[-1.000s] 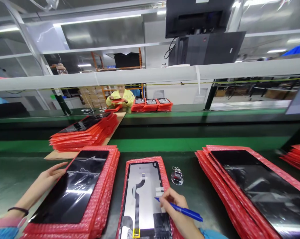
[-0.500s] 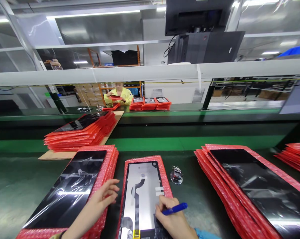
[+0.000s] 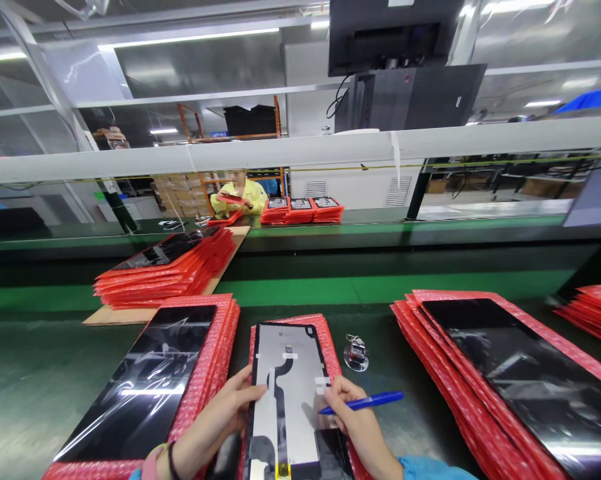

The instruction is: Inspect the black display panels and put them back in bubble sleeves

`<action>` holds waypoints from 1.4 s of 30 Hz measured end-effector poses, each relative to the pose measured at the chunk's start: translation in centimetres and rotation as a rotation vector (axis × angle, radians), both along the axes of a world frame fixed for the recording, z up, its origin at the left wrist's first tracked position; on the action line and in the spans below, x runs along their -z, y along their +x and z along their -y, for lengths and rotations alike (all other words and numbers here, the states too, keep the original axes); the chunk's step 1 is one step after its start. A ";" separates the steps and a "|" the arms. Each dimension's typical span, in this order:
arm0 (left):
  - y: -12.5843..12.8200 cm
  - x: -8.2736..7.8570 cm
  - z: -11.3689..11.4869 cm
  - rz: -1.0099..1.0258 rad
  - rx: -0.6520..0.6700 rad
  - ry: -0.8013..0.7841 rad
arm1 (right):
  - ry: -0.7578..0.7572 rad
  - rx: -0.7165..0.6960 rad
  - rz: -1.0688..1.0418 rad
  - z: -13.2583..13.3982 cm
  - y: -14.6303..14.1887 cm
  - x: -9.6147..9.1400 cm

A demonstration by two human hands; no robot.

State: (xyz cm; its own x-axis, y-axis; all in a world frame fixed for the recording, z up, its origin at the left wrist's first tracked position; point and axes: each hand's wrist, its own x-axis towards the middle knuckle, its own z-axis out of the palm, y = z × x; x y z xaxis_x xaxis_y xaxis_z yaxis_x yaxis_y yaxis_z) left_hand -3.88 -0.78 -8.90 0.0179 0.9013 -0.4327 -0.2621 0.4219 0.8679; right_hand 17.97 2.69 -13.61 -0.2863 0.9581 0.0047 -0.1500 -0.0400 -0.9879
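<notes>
A display panel lies back side up on red bubble wrap in front of me, its silver back crossed by a dark flex cable. My left hand grips the panel's left edge, thumb on top; its other fingers are partly hidden at the side. A blue pen is held in my right hand, tip pointing left over the panel. That hand's fingers also rest at the panel's right edge. Left of it, a glossy black screen sits face up on red bubble wrap.
On the right stands a stack of red bubble sleeves with a black screen on top. A small metal counter-like device lies behind my right hand. More red stacks sit at back left. Across the bench, a person in yellow handles a red sleeve.
My left hand has moved right from beside the panel onto its left edge. The pen has turned flatter in my right hand, which shifted slightly right and up. The panel has shifted slightly on its wrap.
</notes>
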 end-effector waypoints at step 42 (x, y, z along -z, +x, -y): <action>3.9 -12.2 -1.4 -0.135 -0.409 0.412 | 0.369 -0.176 0.184 -1.0 4.6 -16.3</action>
